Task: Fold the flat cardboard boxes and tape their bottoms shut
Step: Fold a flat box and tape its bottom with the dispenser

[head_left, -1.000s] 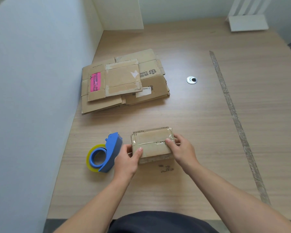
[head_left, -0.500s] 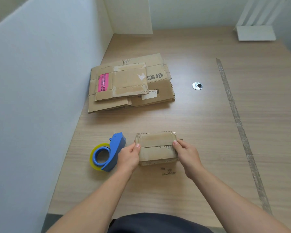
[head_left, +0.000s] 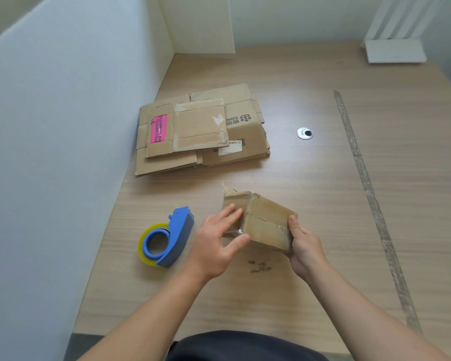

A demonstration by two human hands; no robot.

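Head view: a cardboard box (head_left: 267,225), tilted and with tape across its faces, is held between both hands over the near part of the wooden table (head_left: 323,295). The left hand (head_left: 214,246) lies spread, fingers straight against the box's taped left face, thumb at the near corner. The right hand (head_left: 306,247) clasps the right end, thumb on the upper edge, fingers hidden behind. A blue tape dispenser (head_left: 167,237) lies at the box's 9 o'clock, and stacked flat boxes (head_left: 198,131) at 11 o'clock.

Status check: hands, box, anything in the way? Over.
Right hand grips the box at its right end; left hand flat against its taped side. Box tilted between both hands. Tape dispenser beside, flat boxes beyond: nothing blocking.
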